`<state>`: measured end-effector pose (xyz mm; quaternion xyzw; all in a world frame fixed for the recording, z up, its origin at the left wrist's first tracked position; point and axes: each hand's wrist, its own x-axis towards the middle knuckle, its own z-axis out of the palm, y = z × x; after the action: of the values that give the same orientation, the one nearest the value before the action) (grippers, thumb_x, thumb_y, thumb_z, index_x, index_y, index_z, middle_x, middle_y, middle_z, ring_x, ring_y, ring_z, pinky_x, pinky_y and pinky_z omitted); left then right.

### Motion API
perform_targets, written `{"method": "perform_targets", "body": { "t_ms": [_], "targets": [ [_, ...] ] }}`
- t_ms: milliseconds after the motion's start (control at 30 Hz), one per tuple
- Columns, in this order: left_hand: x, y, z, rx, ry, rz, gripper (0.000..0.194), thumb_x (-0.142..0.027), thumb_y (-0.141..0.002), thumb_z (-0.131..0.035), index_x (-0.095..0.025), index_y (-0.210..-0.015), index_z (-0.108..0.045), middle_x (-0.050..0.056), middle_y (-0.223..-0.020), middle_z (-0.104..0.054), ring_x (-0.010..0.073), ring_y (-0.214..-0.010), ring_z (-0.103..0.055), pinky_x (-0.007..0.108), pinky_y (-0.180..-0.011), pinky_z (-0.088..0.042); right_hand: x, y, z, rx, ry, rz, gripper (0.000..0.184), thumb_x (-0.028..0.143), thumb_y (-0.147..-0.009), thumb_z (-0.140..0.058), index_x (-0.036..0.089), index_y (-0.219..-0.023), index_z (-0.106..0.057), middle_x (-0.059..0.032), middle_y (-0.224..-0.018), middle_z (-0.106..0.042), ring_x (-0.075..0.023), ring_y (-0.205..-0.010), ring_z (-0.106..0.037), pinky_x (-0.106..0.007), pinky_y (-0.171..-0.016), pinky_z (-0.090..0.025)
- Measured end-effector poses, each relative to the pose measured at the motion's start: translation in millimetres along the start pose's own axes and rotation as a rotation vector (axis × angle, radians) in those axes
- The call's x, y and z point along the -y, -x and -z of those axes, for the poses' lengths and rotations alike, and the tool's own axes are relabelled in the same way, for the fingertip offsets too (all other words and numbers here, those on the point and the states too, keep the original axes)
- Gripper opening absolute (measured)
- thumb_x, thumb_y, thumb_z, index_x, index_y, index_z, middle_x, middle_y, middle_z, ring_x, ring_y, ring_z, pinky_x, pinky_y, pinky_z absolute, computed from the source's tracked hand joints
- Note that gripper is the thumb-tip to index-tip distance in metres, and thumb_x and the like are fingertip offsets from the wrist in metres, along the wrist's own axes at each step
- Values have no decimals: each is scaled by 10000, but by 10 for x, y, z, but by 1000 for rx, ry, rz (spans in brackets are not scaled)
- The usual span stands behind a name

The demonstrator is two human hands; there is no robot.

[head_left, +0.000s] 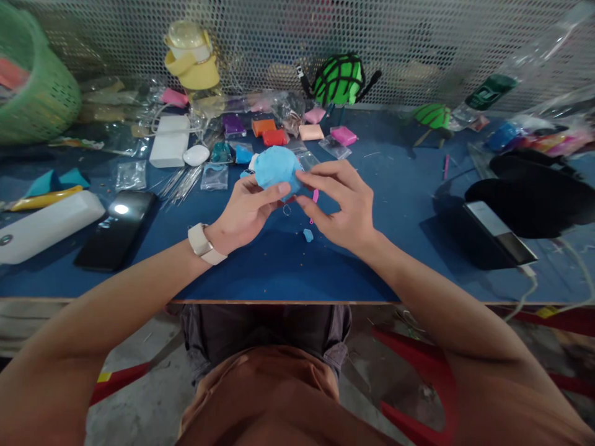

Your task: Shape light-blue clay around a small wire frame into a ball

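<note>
A blue table (385, 248) carries a dark phone (116, 230) just beside a long white case (51, 226). Behind lie thin metal wires (179, 186), a white rectangular box (170, 141), and small packets, including a purple one (233, 125). A green-and-black domed figure (339, 79) stands at the back.

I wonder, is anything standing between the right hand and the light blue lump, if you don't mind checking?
Nothing visible: the fingertips of the right hand are right at the edge of the light blue lump, which the left hand holds.
</note>
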<state>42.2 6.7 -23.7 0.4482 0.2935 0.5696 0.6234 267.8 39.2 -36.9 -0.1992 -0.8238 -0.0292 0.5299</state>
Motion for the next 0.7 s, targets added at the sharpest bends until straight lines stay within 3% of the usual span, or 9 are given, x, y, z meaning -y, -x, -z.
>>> {"method": "perform_targets", "body": {
  "t_ms": [333,500,700],
  "targets": [
    [14,-8,36,-11,-3,5,368,-536,-776,-1171,-309,-924,-921,2,-1038,-902,236,-1045,-836,409,-944,-674,28,-2,4,20,-1,-3,472,309,-1147,-781,352,-1616,-759,-88,-1331,-861,-311,-1175,-858,-527,-1009,-772],
    [-20,10,17,16,29,24,349,-508,-793,-1167,-306,-919,-911,3,-1059,-905,287,-1134,-855,479,-1038,-679,-8,36,4,52,42,-5,487,353,-1172,-733,373,-1659,-736,-93,-1366,-842,-332,-1220,-846,-572,-1071,-762],
    [-17,22,-6,37,60,60,367,-496,-793,-1170,-315,-999,-926,22,-1127,-919,327,-1283,-837,478,-1050,-679,25,42,-8,43,80,51,584,346,-1199,-710,424,-1772,-627,-74,-1315,-796,-294,-1163,-819,-481,-960,-770]
  ]
}}
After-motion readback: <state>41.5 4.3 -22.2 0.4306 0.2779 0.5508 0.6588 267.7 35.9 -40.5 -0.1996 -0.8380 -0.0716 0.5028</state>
